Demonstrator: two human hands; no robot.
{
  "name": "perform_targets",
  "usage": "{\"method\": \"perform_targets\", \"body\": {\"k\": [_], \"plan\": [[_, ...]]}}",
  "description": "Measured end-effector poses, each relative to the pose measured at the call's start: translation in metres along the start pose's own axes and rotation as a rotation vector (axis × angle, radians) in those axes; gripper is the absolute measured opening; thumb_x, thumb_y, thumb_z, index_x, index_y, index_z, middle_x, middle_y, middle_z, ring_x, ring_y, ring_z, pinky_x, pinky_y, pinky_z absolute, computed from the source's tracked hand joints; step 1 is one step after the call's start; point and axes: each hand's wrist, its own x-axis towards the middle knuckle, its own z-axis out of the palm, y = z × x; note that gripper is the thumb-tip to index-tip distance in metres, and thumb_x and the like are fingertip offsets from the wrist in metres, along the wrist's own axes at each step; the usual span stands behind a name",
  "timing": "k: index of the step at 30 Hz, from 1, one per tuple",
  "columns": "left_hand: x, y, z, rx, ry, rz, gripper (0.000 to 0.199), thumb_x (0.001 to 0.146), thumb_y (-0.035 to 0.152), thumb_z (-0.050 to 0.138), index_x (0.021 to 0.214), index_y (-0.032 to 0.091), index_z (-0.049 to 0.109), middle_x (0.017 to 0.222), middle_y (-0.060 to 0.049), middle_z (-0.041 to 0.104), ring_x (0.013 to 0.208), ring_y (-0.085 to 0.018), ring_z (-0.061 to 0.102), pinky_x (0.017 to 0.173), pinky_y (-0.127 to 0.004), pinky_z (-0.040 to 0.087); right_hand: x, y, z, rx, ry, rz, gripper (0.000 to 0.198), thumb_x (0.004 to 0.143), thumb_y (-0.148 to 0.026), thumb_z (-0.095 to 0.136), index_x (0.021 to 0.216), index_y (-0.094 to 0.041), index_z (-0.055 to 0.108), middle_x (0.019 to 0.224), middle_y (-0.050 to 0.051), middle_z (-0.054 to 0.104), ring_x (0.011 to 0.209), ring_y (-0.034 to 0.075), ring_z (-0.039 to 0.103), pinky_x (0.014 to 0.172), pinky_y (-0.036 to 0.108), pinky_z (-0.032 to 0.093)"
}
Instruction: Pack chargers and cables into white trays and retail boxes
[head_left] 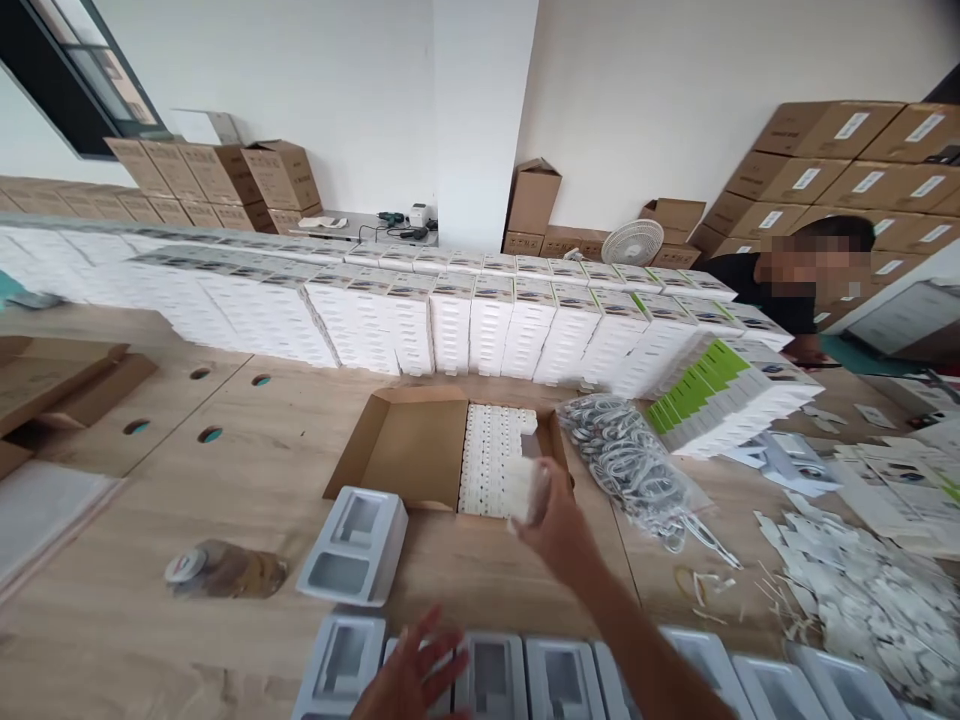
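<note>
My right hand (pixel 559 520) is closed around a few small white blocks (pixel 519 488), blurred by motion, so their exact kind does not show. It is just over an open cardboard box (pixel 409 440), where rows of similar white pieces (pixel 487 450) are packed. Palm up and fingers spread, my left hand (pixel 424 665) hovers with nothing in it above a row of light grey moulded trays (pixel 491 680) at the near edge. Another grey tray (pixel 352 545) sits by the box's near left corner.
Long stacks of white product boxes (pixel 450 320) wall off the table's far side. Right of the cardboard box are a bag of cables (pixel 630 465) and a heap of white scraps (pixel 862 580). A bottle (pixel 229 570) lies at left. One person (pixel 795 270) is at the far right.
</note>
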Motion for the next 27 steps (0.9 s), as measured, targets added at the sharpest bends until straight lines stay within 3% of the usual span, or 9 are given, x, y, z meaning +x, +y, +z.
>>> {"method": "perform_targets", "body": {"k": [2,4,8,10,13,15,18,22,27], "plan": [[0.004,0.009,0.018,-0.314,-0.284,0.018,0.073,0.081,0.077,0.03,0.137,0.033,0.042,0.131,-0.012,0.058,0.12,-0.032,0.054,0.081,-0.05,0.053,-0.066,-0.032,0.036,0.059,-0.067,-0.051,0.088,0.069,-0.027,0.065,0.143,-0.028,0.017,0.143,0.012,0.04,0.12,0.035,0.051,0.094,0.044,0.047],[-0.001,0.011,0.024,-0.469,-0.415,-0.007,0.077,0.079,0.078,0.033,0.134,0.025,0.047,0.123,-0.014,0.062,0.115,-0.033,0.058,0.081,-0.046,0.052,-0.119,-0.057,0.069,0.085,-0.155,-0.123,0.083,0.069,-0.024,0.063,0.141,-0.031,0.022,0.148,0.012,0.033,0.119,0.037,0.052,0.089,0.046,0.049],[-0.018,-0.009,0.004,-0.536,-0.354,-0.061,0.073,0.081,0.073,0.041,0.12,0.014,0.059,0.105,-0.014,0.07,0.1,-0.03,0.065,0.083,-0.037,0.05,-0.172,-0.084,0.088,0.166,-0.339,-0.205,0.085,0.06,-0.027,0.074,0.135,-0.033,0.036,0.154,0.009,0.023,0.134,0.04,0.035,0.098,0.051,0.045],[-0.025,-0.027,-0.016,-0.516,-0.322,-0.065,0.069,0.083,0.07,0.042,0.118,0.014,0.06,0.1,-0.012,0.072,0.094,-0.027,0.067,0.079,-0.034,0.05,-0.178,-0.094,0.076,0.279,-0.465,-0.203,0.072,0.062,-0.03,0.074,0.127,-0.031,0.045,0.153,0.007,0.027,0.136,0.036,0.033,0.101,0.048,0.043],[-0.034,-0.052,-0.051,-0.425,-0.33,-0.075,0.063,0.086,0.065,0.043,0.115,0.012,0.062,0.095,-0.012,0.072,0.083,-0.023,0.068,0.07,-0.03,0.05,-0.174,-0.106,0.06,0.451,-0.64,-0.188,0.03,0.076,-0.023,0.059,0.105,-0.029,0.056,0.14,0.002,0.047,0.126,0.024,0.046,0.09,0.034,0.048],[-0.041,-0.065,-0.077,-0.373,-0.322,-0.068,0.059,0.087,0.061,0.046,0.112,0.011,0.063,0.09,-0.011,0.072,0.076,-0.021,0.067,0.064,-0.027,0.048,-0.169,-0.11,0.066,0.473,-0.726,-0.246,0.022,0.075,-0.019,0.06,0.095,-0.028,0.058,0.122,0.0,0.061,0.111,0.021,0.056,0.085,0.029,0.048],[-0.054,-0.078,-0.119,-0.359,-0.263,-0.063,0.056,0.086,0.06,0.048,0.103,0.01,0.066,0.089,-0.012,0.07,0.081,-0.022,0.066,0.063,-0.028,0.05,-0.158,-0.108,0.103,0.341,-0.709,-0.32,0.024,0.069,-0.021,0.068,0.091,-0.026,0.061,0.102,-0.001,0.068,0.095,0.02,0.061,0.083,0.029,0.047],[-0.059,-0.087,-0.166,-0.445,-0.182,-0.047,0.06,0.083,0.067,0.044,0.097,0.014,0.066,0.114,-0.014,0.065,0.105,-0.03,0.061,0.072,-0.04,0.055,-0.142,-0.102,0.181,0.141,-0.563,-0.312,0.035,0.072,-0.021,0.066,0.107,-0.023,0.062,0.106,0.004,0.069,0.097,0.023,0.063,0.084,0.032,0.048],[-0.038,-0.089,-0.185,-0.383,-0.128,-0.103,0.069,0.077,0.075,0.045,0.105,0.014,0.063,0.104,-0.013,0.067,0.1,-0.029,0.062,0.071,-0.042,0.055,-0.14,-0.106,0.239,0.049,-0.533,-0.45,0.032,0.078,-0.015,0.062,0.109,-0.023,0.064,0.124,0.005,0.062,0.117,0.026,0.051,0.102,0.04,0.036]]}}
